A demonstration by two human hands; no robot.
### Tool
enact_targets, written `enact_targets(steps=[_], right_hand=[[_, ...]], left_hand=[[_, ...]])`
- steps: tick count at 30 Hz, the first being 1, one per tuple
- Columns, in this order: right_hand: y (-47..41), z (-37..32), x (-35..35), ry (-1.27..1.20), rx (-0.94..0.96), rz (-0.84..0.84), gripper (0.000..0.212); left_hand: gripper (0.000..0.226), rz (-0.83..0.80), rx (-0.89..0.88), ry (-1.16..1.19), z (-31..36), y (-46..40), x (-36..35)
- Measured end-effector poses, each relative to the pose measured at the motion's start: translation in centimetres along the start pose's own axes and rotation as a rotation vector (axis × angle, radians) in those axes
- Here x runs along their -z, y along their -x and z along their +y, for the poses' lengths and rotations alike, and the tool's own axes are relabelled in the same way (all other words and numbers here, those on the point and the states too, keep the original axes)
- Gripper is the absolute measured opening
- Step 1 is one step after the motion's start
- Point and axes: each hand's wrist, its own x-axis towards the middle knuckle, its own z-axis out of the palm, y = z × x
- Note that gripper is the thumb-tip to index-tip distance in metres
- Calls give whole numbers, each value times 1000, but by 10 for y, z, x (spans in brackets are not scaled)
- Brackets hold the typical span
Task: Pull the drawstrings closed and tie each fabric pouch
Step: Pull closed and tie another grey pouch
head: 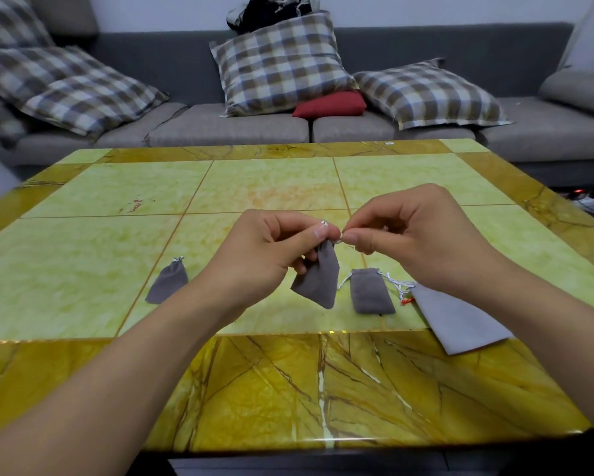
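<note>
**Both hands pinch the strings of a raised pouch**

At the left of the table [99,187], a small grey pouch, the left pouch [167,281], lies flat on the green tiles with its neck gathered and a bit of silver string showing at the top. It is well apart from the hands.

Just right of it, near the frame's centre, the left hand [266,250] is held above the table, its thumb and forefinger pressed together on a silver string at the neck of the held pouch [318,280]. That pouch hangs below the fingertips, tilted, its neck cinched and its bottom corner pointing down towards the table's near border.

The right hand [404,228] meets it from the right, fingers curled, thumb and forefinger pinching the other string end just beside the left fingertips.

Below the right hand, a third pouch, the open pouch [371,295], lies flat on the tiles, its mouth not drawn and white strings trailing from both sides of its top. Lower right, a larger pale bag [460,321] lies across the tile edge, partly under the right forearm, with a small red tag by its top.

Across the top of the frame runs a grey sofa [460,56] with checked cushions [282,63] and one red cushion [330,104].
</note>
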Motion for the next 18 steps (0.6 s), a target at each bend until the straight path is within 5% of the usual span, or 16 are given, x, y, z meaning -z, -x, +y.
enact_targets(steps=[7, 18], right_hand=[[2, 0, -5, 60, 136, -40, 27], [-2, 1, -7, 149, 214, -48, 4]], left_hand=[[18, -93, -24, -156, 0, 1, 1], [17, -108, 24, -46, 1, 2, 1]])
